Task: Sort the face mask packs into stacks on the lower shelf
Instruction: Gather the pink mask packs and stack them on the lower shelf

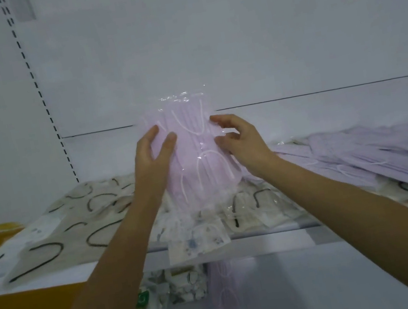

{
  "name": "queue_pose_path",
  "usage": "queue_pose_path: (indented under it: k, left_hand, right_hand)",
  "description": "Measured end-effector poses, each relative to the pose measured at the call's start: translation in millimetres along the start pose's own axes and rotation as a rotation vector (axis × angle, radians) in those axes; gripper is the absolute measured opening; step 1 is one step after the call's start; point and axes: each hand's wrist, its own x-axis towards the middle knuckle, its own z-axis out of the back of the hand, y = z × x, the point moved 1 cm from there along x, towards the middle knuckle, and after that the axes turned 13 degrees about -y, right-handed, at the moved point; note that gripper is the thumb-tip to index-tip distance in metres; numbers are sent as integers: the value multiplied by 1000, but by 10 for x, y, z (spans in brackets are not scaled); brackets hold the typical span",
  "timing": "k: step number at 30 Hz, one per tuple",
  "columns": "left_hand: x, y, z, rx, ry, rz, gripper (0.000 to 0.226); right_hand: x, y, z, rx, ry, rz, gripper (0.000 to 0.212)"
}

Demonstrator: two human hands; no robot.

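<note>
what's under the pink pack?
Pink pack stands above the shelf. Beige packs with black loops and a floral pack show around its base. What lies directly beneath is covered; contact cannot be told.

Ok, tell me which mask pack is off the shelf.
The pink pack, held upright; the beige packs, floral packs and lilac packs lie flat on the shelf.
</note>
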Motion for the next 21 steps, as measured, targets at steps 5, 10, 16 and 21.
queue_pose_path:
  k: [5,10,16,21]
  left_hand:
    - [-218,-96,-407,74,82,-171,57]
    - [-452,-193,-857,30,62,-157,54]
    - [-853,-249,-1561,26,81,-47,45]
    - [-1193,-307,-2001,41,95,4,45]
  right_hand:
    - [-85,-21,548,-150,-24,35,35]
    - [94,-36,1811,-588,-47,71,30]
    - [179,-262,3209,-1111,156,-272,51]
    - [31,-369,3382,-1143,262,-284,64]
